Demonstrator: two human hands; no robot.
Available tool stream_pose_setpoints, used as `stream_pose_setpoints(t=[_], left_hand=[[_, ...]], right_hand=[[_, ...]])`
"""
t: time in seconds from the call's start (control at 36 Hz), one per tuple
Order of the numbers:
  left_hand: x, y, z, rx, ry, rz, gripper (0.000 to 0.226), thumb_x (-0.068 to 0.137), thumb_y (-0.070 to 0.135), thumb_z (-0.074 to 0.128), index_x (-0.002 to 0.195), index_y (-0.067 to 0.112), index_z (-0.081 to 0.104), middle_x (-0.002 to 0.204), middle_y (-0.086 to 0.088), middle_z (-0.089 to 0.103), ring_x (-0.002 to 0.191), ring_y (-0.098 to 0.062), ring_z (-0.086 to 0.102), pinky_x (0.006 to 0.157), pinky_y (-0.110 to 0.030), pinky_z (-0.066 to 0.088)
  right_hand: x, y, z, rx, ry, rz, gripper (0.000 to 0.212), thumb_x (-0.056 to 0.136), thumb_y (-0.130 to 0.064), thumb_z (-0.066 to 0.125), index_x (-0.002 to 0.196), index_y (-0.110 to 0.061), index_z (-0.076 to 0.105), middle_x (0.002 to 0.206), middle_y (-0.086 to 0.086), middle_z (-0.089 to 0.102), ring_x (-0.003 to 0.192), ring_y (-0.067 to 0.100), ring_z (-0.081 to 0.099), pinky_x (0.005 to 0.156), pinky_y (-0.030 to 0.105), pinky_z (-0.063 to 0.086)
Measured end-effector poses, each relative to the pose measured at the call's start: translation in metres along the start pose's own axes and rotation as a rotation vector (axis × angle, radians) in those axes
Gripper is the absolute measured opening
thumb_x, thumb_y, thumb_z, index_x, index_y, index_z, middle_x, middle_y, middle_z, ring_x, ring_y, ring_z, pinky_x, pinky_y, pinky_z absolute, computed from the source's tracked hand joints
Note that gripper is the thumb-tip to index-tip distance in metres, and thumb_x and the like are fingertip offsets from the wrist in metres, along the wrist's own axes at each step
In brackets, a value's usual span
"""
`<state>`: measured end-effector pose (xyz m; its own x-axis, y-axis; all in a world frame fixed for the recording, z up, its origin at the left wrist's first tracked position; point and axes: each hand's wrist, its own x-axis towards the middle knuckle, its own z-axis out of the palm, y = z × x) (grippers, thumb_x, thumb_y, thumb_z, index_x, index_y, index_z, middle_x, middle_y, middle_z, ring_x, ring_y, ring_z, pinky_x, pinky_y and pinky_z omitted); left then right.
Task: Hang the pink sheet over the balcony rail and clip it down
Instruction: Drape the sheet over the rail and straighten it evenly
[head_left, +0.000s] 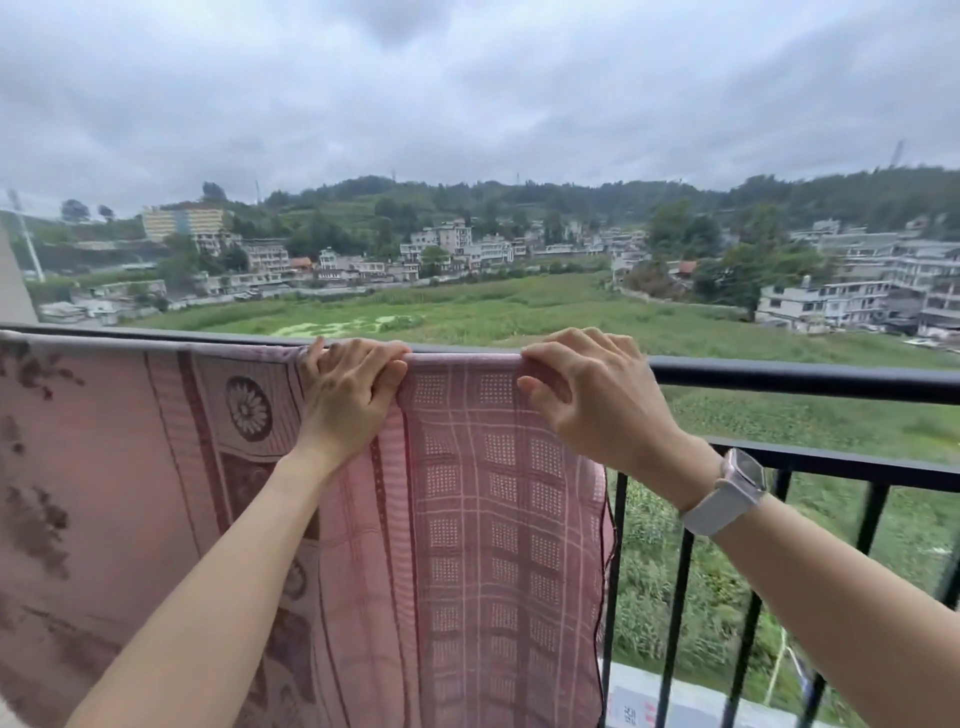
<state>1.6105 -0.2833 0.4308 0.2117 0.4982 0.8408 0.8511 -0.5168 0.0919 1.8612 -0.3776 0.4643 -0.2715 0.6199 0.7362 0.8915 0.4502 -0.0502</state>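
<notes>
The pink sheet (483, 519), patterned with checks and dark red flowers, hangs draped over the black balcony rail (805, 376) from the left edge of view to about the middle. My left hand (348, 395) grips the sheet's top fold on the rail, fingers curled over it. My right hand (592, 400), with a white watch on its wrist, pinches the fold near the sheet's right edge. No clip is in sight.
Black vertical bars (680, 597) and a lower crossbar (841, 462) run under the bare right stretch of rail. Beyond lie a green field (467, 317), buildings and wooded hills. A grey wall edge (13, 280) stands at far left.
</notes>
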Motion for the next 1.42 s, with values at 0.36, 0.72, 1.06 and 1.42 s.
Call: stream_pose_setpoints(t=[0.36,0.72,1.06,1.42], left_hand=[[0.000,-0.007,-0.013,0.008,-0.142,0.055,0.056,0.090,0.054,0.011,0.132,0.033,0.042,0.126,0.005,0.052,0.124,-0.019,0.039,0.111,-0.046,0.007],[-0.008,-0.072,-0.036,-0.023,-0.068,-0.057,0.058,0.089,0.051,0.017,0.126,0.023,0.053,0.127,0.003,0.056,0.124,-0.017,0.045,0.112,-0.047,0.012],[-0.004,-0.162,-0.037,-0.106,0.113,-0.024,0.062,0.089,0.064,0.021,0.105,0.022,0.064,0.107,0.006,0.064,0.104,-0.011,0.052,0.106,-0.034,0.012],[-0.003,-0.198,-0.027,-0.209,0.311,-0.062,0.035,0.092,0.031,0.040,0.081,0.009,0.065,0.083,0.008,0.059,0.082,-0.003,0.048,0.104,-0.036,0.021]], right_hand=[[0.014,-0.074,0.068,-0.332,0.051,0.064,0.053,0.077,-0.028,0.058,0.125,-0.005,0.051,0.125,0.014,0.056,0.121,0.033,0.047,0.109,0.057,0.023],[0.037,-0.110,0.099,-0.195,0.243,0.118,0.044,0.082,-0.024,0.038,0.121,-0.009,0.052,0.123,0.008,0.056,0.129,0.028,0.040,0.112,0.054,0.006],[0.093,-0.165,0.165,-0.147,0.238,0.106,0.035,0.083,-0.030,0.045,0.113,-0.016,0.058,0.100,0.000,0.061,0.096,0.022,0.055,0.097,0.039,0.026],[0.100,-0.173,0.181,-0.248,0.439,0.199,0.027,0.087,-0.031,0.043,0.102,-0.019,0.063,0.096,-0.002,0.062,0.094,0.021,0.052,0.090,0.038,0.026]])
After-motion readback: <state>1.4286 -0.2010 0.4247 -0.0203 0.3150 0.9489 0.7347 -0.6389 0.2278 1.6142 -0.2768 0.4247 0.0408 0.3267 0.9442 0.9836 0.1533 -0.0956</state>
